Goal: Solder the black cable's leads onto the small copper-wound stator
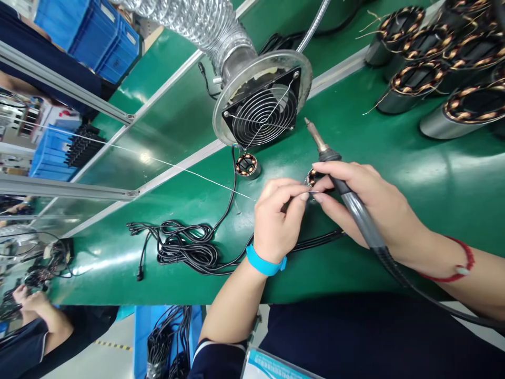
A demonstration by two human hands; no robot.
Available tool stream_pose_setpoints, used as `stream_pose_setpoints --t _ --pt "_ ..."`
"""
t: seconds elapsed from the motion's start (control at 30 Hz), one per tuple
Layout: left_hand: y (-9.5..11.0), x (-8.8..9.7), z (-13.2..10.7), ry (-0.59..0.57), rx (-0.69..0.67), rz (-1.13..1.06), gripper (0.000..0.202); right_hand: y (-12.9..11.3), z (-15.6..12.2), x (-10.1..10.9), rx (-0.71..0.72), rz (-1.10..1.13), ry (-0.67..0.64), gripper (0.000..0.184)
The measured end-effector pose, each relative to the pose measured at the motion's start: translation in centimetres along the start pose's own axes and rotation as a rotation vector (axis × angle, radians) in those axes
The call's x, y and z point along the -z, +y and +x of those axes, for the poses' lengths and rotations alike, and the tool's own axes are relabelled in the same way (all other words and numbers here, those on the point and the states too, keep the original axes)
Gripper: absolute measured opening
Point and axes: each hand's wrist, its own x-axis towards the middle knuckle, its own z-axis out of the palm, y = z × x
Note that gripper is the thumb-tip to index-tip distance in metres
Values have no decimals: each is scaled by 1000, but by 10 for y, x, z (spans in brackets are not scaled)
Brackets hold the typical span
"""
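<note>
Now two hands [276, 221] [366, 205] pinch one wire [197, 173], one soldering iron [343, 189].

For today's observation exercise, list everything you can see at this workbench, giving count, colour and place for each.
Soldering iron: one, dark handle, in right hand, tip raised.
Small stator: one, copper-wound, partly hidden between both hands.
Second small stator: one, below fan.
Solder wire: one thin silver strand, running left.
Extraction fan: one, black, on silver duct.
Black cables: bundle, left of hands.
Large stators: several, top right.
Blue crates: stacked, top left.
Table: green.
Left hand: blue wristband.
Right hand: red string.
</note>
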Motion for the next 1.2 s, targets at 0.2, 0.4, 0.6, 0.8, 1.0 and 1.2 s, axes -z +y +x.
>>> stream_pose_setpoints --t 0.2,0.4,0.6,0.8,1.0,1.2 --pt "-3 3 -1 -83 -84 127 11 -1 2 -1 -32 51 16 34" --pt "-5 7 2 -115 14 127 14 8 0 3 -37 50 -54 39" --pt "-9 6 5 -103 243 -38 13 21 -1 2 108 -39 -63 40" --pt "-10 6 7 -118 315 -105 11 22 2 2 74 -90 -39 42" --pt "-7 5 6 -128 252 -62 13 -5 -11 29 -34 -120 77 38" --pt "-4 3 3 -119 203 -30 15 -12 -47 37 -121 11 193 21"
